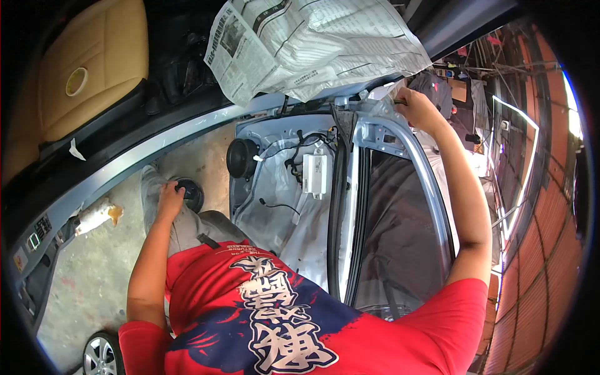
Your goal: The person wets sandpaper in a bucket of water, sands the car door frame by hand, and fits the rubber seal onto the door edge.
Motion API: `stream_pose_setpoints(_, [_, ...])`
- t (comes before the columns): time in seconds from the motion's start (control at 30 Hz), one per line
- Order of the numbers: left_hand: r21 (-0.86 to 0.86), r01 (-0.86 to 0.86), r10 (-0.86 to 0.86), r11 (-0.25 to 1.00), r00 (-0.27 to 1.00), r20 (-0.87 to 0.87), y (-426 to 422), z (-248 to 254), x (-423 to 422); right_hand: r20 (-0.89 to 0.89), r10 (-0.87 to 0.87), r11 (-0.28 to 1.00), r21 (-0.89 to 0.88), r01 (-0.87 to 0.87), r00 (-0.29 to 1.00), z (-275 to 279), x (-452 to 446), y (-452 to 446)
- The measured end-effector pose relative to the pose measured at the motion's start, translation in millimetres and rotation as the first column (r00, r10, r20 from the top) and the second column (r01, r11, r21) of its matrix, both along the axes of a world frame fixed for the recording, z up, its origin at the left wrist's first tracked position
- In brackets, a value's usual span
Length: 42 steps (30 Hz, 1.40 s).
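My left hand is low beside my grey trousers, its fingers bent round a dark round object. My right hand is raised at the top corner of the car door frame, fingers closed near the edge of the newspaper sheets; what it pinches is too small to make out. Between my arms stands the opened door without its inner trim, showing a round black speaker, a white box and loose wiring.
A tan seat with a yellow tape roll is at the upper left. The blue door sill curves across the left. A wheel shows at the lower left, and hanging clothes at the right.
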<state>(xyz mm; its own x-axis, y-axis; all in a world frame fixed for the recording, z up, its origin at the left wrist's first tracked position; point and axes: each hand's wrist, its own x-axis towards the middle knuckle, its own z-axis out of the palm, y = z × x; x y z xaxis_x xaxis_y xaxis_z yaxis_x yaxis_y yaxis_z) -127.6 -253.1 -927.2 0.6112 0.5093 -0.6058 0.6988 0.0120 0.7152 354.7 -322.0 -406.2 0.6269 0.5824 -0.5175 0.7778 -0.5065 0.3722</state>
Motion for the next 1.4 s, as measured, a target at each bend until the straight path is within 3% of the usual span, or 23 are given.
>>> stream_pose_setpoints(0.13, [0.001, 0.016, -0.016, 1.0, 1.0, -0.012, -7.5, -11.3, 0.6, -0.035, 0.087, 0.995, 0.062, -0.084, 0.996, -9.6, -0.4, -11.5])
stream_pose_setpoints(0.23, [0.195, 0.208, -0.217, 0.958, 0.976, 0.025, -22.9, -72.8, -13.9, -0.038, 0.149, 0.988, -0.028, -0.151, 0.988, -14.4, 2.3, -12.8])
stream_pose_setpoints(0.33, [0.046, 0.069, -0.069, 0.997, 0.998, -0.001, -12.3, -24.2, -4.8, -0.003, 0.154, 0.987, -0.055, -0.154, 0.988, -12.6, -1.8, -10.7])
stream_pose_setpoints(0.43, [-0.018, 0.028, -0.029, 0.999, 0.999, -0.028, -5.3, -2.6, 0.9, -0.007, 0.088, 0.993, -0.083, -0.088, 0.996, -10.7, -11.8, -4.2])
stream_pose_setpoints(0.53, [-0.006, 0.021, -0.021, 1.0, 1.0, -0.009, -4.1, 1.7, 2.0, -0.008, 0.081, 0.987, -0.138, -0.081, 0.997, -15.0, -17.7, 0.7])
stream_pose_setpoints(0.63, [0.014, 0.03, -0.03, 0.999, 0.999, -0.022, -5.4, 0.9, 2.4, 0.115, 0.239, 0.966, -0.125, -0.225, 0.964, -26.3, -6.5, -12.3])
stream_pose_setpoints(0.73, [0.016, 0.025, -0.025, 1.0, 0.999, -0.026, -6.5, -6.8, 0.9, 0.208, 0.304, 0.912, -0.346, -0.221, 0.93, -20.2, -28.4, 10.2])
stream_pose_setpoints(0.93, [0.002, 0.02, -0.02, 1.0, 1.0, -0.023, -2.3, 4.5, 3.4, 0.193, 0.145, 0.93, -0.362, -0.067, 0.97, -14.1, -33.5, 22.5])
stream_pose_setpoints(1.4, [-0.01, 0.06, -0.06, 0.998, 0.998, -0.009, -5.9, -7.6, 7.4, 0.22, 0.27, 0.881, -0.448, -0.149, 0.937, -31.3, -24.6, 13.8])
